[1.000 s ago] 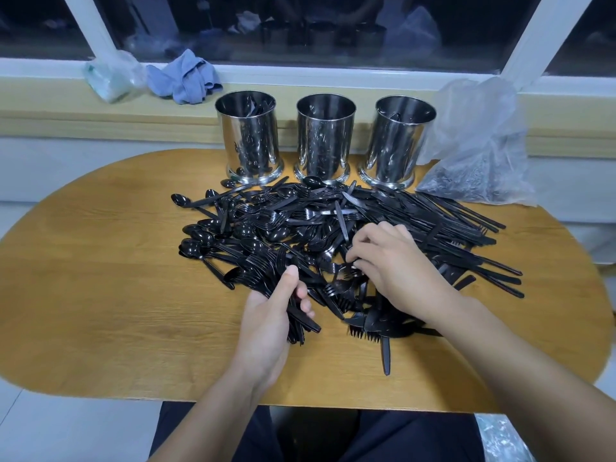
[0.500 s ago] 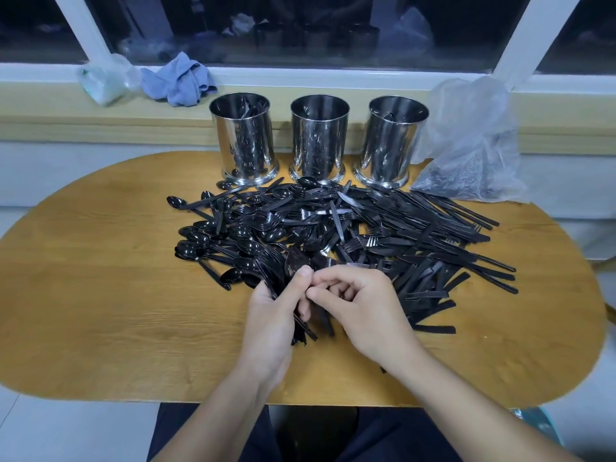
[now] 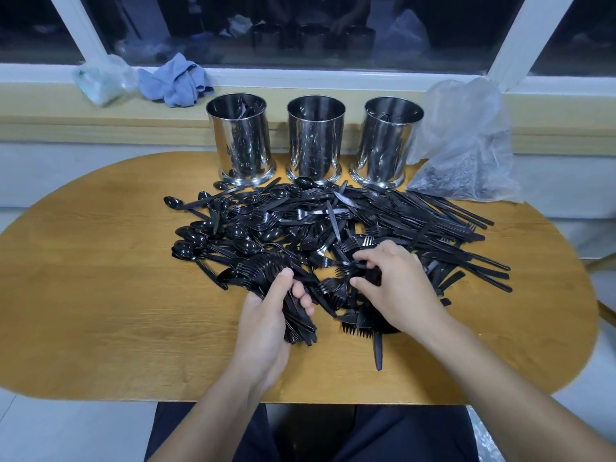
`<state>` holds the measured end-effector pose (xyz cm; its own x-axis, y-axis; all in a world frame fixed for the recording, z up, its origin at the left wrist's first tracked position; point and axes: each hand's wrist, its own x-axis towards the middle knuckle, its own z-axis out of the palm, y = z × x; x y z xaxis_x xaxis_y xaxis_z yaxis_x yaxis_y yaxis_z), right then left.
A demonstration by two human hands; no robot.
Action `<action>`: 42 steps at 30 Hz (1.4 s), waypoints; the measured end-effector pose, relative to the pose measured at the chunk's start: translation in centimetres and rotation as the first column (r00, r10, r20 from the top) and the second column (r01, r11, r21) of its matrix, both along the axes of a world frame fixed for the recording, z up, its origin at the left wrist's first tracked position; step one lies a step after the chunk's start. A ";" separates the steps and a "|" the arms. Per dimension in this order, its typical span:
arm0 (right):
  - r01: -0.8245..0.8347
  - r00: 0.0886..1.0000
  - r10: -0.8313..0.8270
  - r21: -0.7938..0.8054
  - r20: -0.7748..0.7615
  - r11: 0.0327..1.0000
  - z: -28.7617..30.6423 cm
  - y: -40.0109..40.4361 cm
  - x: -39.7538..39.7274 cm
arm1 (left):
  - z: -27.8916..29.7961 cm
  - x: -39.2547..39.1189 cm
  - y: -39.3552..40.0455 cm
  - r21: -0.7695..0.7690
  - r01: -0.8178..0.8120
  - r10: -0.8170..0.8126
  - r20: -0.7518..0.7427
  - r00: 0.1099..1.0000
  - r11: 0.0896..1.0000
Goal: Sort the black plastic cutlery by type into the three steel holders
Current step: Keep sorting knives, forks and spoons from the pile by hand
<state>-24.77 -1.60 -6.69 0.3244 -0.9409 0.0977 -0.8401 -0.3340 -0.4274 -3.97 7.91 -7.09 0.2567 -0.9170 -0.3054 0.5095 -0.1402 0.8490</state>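
Looking through the head view, the only one I have, I am judging the sort as barely under way. Most of the black plastic cutlery (image 3: 333, 228) is lying in one mixed heap across the middle of the counter (image 3: 100, 295), with spoons gathering toward the left, forks in the middle and long knives fanning out to the right. The three steel holders (image 3: 316, 140) are standing in a row at the far edge, just behind the heap. A few dark handles are showing over the rim of the left one, and something dark is showing in the right one.

My left hand (image 3: 266, 315) is gripping a stacked bundle of forks (image 3: 296, 315), its thumb lying over the top. My right hand (image 3: 396, 288) is curling its fingers onto pieces at the near side of the heap, seemingly pinching one fork.

Hidden from me are the holders' insides, so I cannot tell how much is already dropped in or which type goes where. The clear plastic bag (image 3: 466, 145) on the right is holding something dark that I cannot make out.
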 end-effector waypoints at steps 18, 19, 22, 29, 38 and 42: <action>-0.129 0.989 0.119 -0.132 -0.082 0.983 0.5 -1.7 0.5 | -0.5 0.6 0.4 -0.025 0.074 -0.067 0.223 0.972 0.997; -0.119 0.993 0.116 -0.124 -0.034 0.985 0.6 -1.6 0.6 | -0.4 0.6 0.4 -0.025 0.072 -0.064 0.229 0.971 0.997; -0.109 0.982 0.115 -0.052 0.147 0.993 0.7 -1.4 1.1 | -0.4 0.4 0.2 -0.023 0.053 -0.047 0.223 0.974 0.998; -0.163 0.891 0.123 0.055 0.437 0.985 3.0 -0.1 2.5 | 0.1 0.2 -0.3 -0.064 0.069 -0.048 0.285 0.957 0.996; -0.238 0.855 0.110 0.194 0.507 0.952 4.2 1.5 3.8 | 1.1 -0.4 -0.6 -0.071 0.073 -0.054 0.243 0.969 0.995; -0.410 0.748 0.118 0.316 0.653 0.856 5.3 3.0 4.3 | 0.7 -0.1 -0.2 -0.059 0.119 -0.113 0.093 0.989 0.991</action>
<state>-20.51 1.42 -1.38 0.5779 -0.8159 -0.0181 -0.2688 -0.1694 -0.9482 -4.08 7.69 -6.43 0.1711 -0.9591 -0.2257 0.4144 -0.1378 0.8996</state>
